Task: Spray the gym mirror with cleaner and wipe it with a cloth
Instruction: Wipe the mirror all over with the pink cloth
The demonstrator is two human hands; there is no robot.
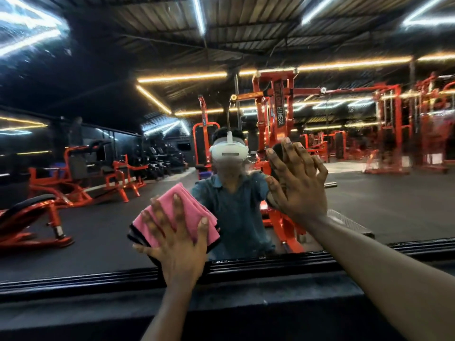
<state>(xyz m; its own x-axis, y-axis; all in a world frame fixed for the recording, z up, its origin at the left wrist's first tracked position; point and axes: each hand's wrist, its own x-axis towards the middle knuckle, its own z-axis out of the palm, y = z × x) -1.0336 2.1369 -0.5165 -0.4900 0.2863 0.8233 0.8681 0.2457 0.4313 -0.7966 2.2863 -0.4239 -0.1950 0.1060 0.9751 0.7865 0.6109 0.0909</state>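
Spread fingers of the left hand (178,238) press a folded pink microfibre cloth (172,212) flat against the large wall-mounted gym mirror (98,217). The hand is fully open, its fingers straight and fanned across the cloth rather than curled round it. The cloth sits low on the glass, just above the black ribbed ledge (246,267) that runs along the mirror's bottom edge.

From the head camera, the only view, the right hand (299,183) is also open, palm flat on the glass and fingers straight, up and to the right of the cloth and well apart from it. It holds nothing. No spray bottle shows anywhere in the picture.

The mirror reflects the person in a teal shirt wearing a white headset, with orange weight machines (275,112) and an orange bench (37,217) behind. Fine specks show on the glass around the upper middle; whether they are spray droplets or dust cannot be told.

Possible trouble from here: because the cloth is only pressed and not gripped, it could slide out from under the fingers and drop behind the ledge if the pressure eases during a stroke. The bare right palm is likely to leave a fresh print on the glass that would need wiping again.
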